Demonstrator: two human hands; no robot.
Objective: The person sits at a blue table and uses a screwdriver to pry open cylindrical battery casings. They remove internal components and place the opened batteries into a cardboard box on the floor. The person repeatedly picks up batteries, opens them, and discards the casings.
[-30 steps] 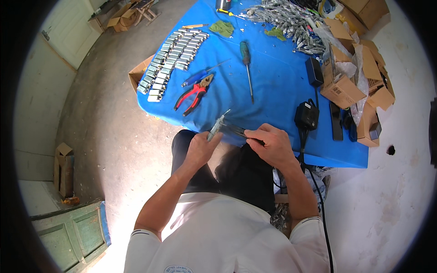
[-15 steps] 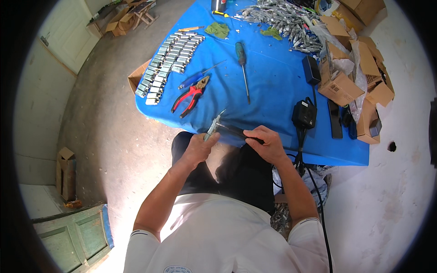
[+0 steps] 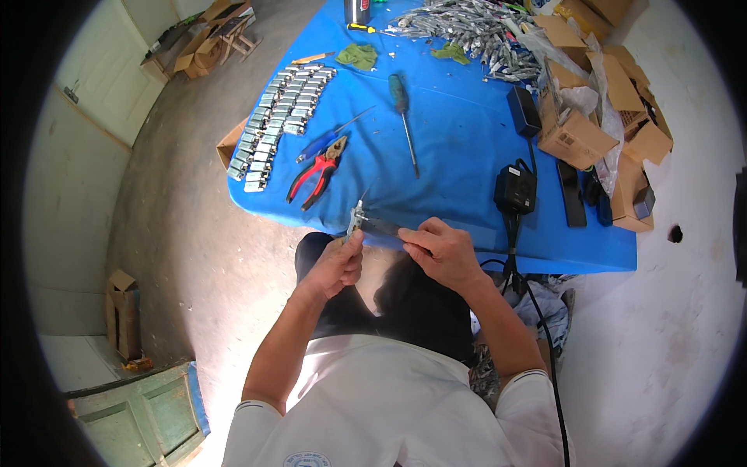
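Observation:
My left hand point(image 3: 340, 263) pinches a small metal part point(image 3: 356, 219) upright at the near edge of the blue table point(image 3: 467, 140). My right hand point(image 3: 440, 251) grips a dark-handled tool point(image 3: 381, 227) whose tip meets that part. Red-handled pliers point(image 3: 315, 177) lie just beyond my hands. A green-handled screwdriver point(image 3: 405, 117) lies farther up the table. Rows of several small metal parts point(image 3: 280, 117) are laid out at the table's left side.
A heap of metal parts point(image 3: 467, 31) lies at the far end. Cardboard boxes point(image 3: 599, 117) crowd the right edge. A black power adapter point(image 3: 515, 188) with a cable hangs off the near edge. Another box point(image 3: 123, 311) stands on the floor at left.
Both hands stay together on the metal part and tool at the table edge; they have shifted only slightly.

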